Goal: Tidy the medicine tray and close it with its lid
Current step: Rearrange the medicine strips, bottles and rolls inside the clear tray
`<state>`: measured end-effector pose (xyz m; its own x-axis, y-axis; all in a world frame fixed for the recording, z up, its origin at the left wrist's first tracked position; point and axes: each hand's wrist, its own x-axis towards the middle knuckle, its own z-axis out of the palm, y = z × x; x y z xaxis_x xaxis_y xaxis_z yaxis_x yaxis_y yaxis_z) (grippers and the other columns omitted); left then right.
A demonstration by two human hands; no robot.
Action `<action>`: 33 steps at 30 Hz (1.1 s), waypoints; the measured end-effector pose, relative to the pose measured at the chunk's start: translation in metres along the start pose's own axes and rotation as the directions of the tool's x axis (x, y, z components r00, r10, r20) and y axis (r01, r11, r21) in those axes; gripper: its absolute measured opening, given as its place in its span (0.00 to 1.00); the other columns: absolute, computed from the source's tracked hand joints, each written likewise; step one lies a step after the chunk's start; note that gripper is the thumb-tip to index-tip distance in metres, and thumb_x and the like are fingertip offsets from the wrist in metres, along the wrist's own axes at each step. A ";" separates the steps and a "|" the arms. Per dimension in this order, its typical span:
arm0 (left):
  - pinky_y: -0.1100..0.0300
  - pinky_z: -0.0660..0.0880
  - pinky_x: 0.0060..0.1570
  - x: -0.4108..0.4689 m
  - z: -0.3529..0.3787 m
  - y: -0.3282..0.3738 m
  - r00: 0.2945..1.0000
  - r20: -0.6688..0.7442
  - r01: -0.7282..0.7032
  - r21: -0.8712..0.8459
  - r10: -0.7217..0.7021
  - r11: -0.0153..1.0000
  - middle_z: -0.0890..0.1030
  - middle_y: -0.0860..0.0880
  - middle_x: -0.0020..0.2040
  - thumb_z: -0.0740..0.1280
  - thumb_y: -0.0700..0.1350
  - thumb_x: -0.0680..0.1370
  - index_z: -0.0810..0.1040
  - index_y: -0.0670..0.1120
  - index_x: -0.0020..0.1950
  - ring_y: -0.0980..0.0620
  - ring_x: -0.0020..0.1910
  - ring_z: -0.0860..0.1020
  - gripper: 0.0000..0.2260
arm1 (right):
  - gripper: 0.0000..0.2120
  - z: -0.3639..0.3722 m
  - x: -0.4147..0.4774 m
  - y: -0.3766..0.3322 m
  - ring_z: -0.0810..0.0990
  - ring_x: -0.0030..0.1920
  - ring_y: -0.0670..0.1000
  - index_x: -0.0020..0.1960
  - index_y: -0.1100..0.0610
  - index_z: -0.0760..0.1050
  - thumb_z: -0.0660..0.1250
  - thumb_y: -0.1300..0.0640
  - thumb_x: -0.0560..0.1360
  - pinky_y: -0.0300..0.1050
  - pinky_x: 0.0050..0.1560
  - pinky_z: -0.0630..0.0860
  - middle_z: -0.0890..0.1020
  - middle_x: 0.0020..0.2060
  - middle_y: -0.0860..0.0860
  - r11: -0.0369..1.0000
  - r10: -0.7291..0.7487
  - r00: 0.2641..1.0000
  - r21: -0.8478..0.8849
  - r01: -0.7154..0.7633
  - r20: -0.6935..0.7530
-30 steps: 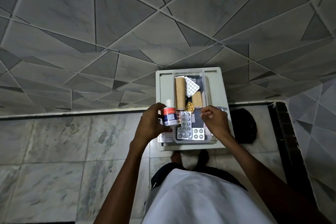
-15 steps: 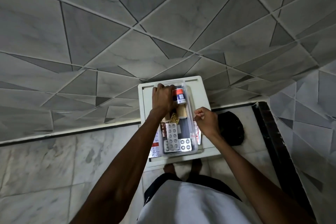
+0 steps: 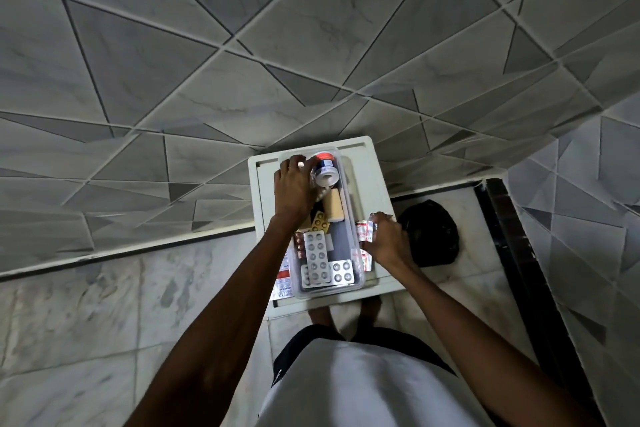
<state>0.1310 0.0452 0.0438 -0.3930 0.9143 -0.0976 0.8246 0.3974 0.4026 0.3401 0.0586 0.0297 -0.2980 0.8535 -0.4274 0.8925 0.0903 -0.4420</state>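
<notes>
While laid in tray [image 3: 358,274]: left grip [image 3: 294,189] round bottle [image 3: 323,172].

A clear plastic medicine tray [image 3: 358,282] sits on a pale square stool top [image 3: 372,191]. At the tray's far end, the left hand [image 3: 294,189] grips a small bottle [image 3: 324,170] lying on its side. Silver blister packs [image 3: 316,258] fill its near end. Just right of the tray, the right hand [image 3: 388,241] pinches a red-printed strip [image 3: 365,230].

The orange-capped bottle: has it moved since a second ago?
Yes. The left hand has carried the bottle from beside the tray's near-left edge to the far end of the clear tray, where it lies tipped over.
</notes>
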 end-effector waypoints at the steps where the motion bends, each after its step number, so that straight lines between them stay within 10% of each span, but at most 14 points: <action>1: 0.49 0.66 0.64 -0.006 -0.002 0.001 0.999 -0.029 0.025 -0.009 -0.025 1.000 0.70 0.42 0.70 0.72 0.47 0.71 0.67 0.47 0.71 0.40 0.68 0.68 0.30 | 0.22 -0.001 0.000 -0.003 0.79 0.57 0.60 0.57 0.58 0.75 0.75 0.57 0.66 0.47 0.53 0.76 0.81 0.55 0.58 0.997 0.052 0.999 0.057 -0.052 -0.009; 7: 0.48 0.72 0.60 -0.042 -0.008 -0.014 0.950 -0.129 0.240 -0.280 -0.284 0.929 0.68 0.38 0.69 0.71 0.42 0.70 0.67 0.42 0.71 0.38 0.63 0.72 0.30 | 0.07 -0.024 0.004 -0.020 0.83 0.50 0.59 0.48 0.55 0.80 0.70 0.60 0.70 0.42 0.45 0.75 0.85 0.47 0.56 0.945 0.210 0.968 0.283 -0.164 -0.140; 12: 0.61 0.74 0.47 -0.061 -0.007 -0.032 0.923 -0.062 0.307 -0.478 -0.380 0.823 0.82 0.38 0.55 0.68 0.42 0.75 0.74 0.40 0.64 0.42 0.49 0.83 0.18 | 0.09 -0.033 0.008 -0.053 0.84 0.44 0.57 0.50 0.55 0.81 0.72 0.63 0.70 0.51 0.46 0.81 0.86 0.41 0.56 0.917 0.004 0.982 0.392 0.071 -0.189; 22: 0.57 0.79 0.47 -0.074 -0.001 -0.034 0.933 -0.098 0.243 -0.537 -0.346 0.808 0.84 0.38 0.51 0.67 0.40 0.76 0.76 0.41 0.62 0.41 0.47 0.84 0.15 | 0.13 0.011 0.028 -0.103 0.82 0.52 0.63 0.55 0.61 0.81 0.67 0.65 0.72 0.50 0.49 0.80 0.83 0.53 0.62 0.994 -0.105 0.989 0.014 0.107 -0.103; 28: 0.52 0.82 0.44 -0.093 0.010 -0.036 0.929 -0.199 0.146 -0.578 -0.312 0.803 0.85 0.41 0.49 0.65 0.49 0.79 0.76 0.42 0.64 0.45 0.44 0.84 0.17 | 0.10 -0.013 0.013 -0.060 0.83 0.50 0.60 0.50 0.58 0.80 0.63 0.66 0.72 0.45 0.46 0.77 0.85 0.48 0.58 0.976 0.023 0.945 0.211 0.049 -0.326; 33: 0.51 0.82 0.45 -0.100 0.015 -0.033 0.914 -0.246 0.125 -0.589 -0.324 0.799 0.85 0.41 0.50 0.64 0.50 0.79 0.76 0.44 0.65 0.46 0.45 0.84 0.17 | 0.25 -0.006 0.008 -0.003 0.77 0.58 0.65 0.62 0.62 0.70 0.73 0.56 0.69 0.52 0.53 0.75 0.74 0.61 0.63 0.955 0.278 0.944 0.158 -0.251 -0.176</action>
<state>0.1494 -0.0576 0.0264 -0.7263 0.6874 0.0041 0.3698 0.3857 0.8453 0.3368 0.0681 0.0328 0.0260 0.9216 -0.3872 0.8738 -0.2092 -0.4391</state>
